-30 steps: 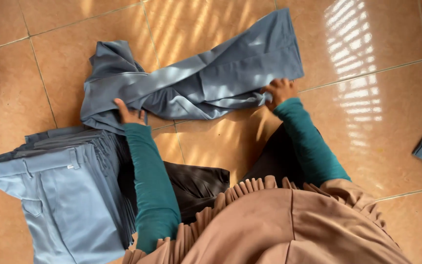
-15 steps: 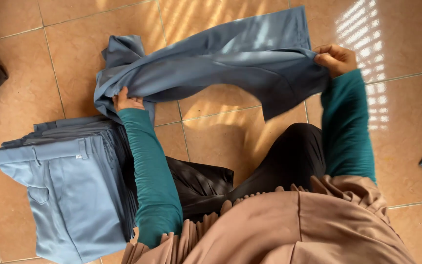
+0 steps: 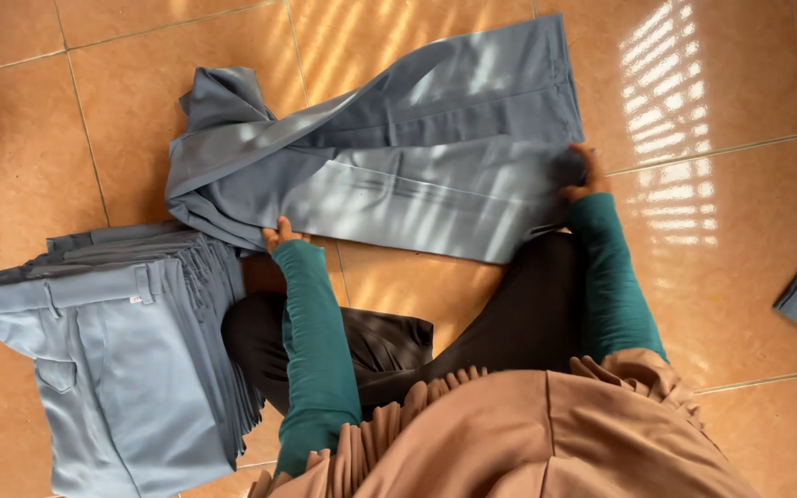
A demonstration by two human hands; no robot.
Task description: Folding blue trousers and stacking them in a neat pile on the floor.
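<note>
You had the blue-grey trousers (image 3: 417, 175) flat on the tiled floor (image 3: 721, 304), folded lengthwise. L hand (image 3: 280, 232) pinched the near edge, R hand (image 3: 586, 175) clamped the waistband end, prob. to keep the fold taut. Folded stack (image 3: 113, 341) sat just left.

We see only one small white label (image 3: 131, 299), at the left of the frame. It sits on the waistband of the top folded blue-grey trousers (image 3: 113, 369). We find no packages, signs or screens.
</note>
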